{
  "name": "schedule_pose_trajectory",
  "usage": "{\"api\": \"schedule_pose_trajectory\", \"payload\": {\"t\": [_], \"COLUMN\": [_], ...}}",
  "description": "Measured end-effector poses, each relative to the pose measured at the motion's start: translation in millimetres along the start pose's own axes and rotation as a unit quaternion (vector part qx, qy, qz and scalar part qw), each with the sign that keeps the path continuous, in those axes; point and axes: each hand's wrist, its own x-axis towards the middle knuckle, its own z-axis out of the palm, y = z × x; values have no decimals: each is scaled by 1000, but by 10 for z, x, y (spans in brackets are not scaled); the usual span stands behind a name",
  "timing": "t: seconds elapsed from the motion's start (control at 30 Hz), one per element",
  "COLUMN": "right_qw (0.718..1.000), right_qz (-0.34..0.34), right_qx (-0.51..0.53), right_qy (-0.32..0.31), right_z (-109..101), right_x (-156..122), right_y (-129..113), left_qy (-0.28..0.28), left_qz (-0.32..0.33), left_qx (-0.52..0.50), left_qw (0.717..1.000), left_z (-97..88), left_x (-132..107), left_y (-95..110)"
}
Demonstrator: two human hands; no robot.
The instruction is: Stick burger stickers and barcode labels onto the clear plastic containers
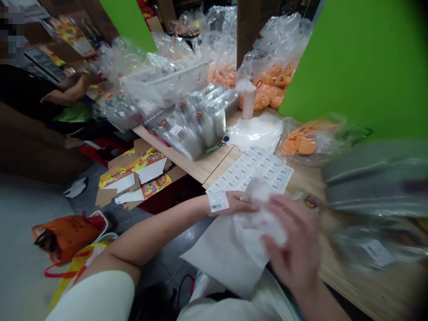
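Note:
My left hand reaches over the wooden table edge with a barcode sticker stuck on its wrist. Its fingers pinch the edge of a white plastic bag. My right hand is blurred by motion, its fingers spread over the same bag. Under the bag lies a larger white sheet that hangs off the table. A sheet of barcode labels lies just beyond my hands.
Clear packs of small bottles and a white basket sit further along the table. Bags of orange pieces stand at the back, one more to the right. Blurred clear packs fill the right. Another person's arm works far left. Flattened cartons and an orange bag lie on the floor.

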Motion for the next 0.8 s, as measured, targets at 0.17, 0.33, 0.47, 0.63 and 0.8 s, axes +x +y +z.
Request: {"api": "schedule_pose_trajectory", "payload": {"t": [0.17, 0.33, 0.47, 0.63, 0.8], "right_qw": [867, 762, 802, 938, 983], "right_qz": [394, 482, 406, 262, 33], "right_qx": [286, 421, 407, 204, -135], "right_qy": [-105, -98, -165, -96, 121], "right_z": [-223, -250, -298, -299, -342], "right_x": [-37, -17, 84, 140, -29], "right_y": [626, 498, 389, 440, 261], "left_qy": [-41, -202, -128, -188, -130], "left_qz": [-7, 45, 128, 24, 51], "left_qx": [68, 164, 196, 386, 378], "left_qw": [997, 965, 964, 903, 915], "left_z": [-138, -574, -668, -306, -130], "left_x": [-147, -239, -246, 9, 228], "left_y": [-6, 71, 529, 989, 909]}}
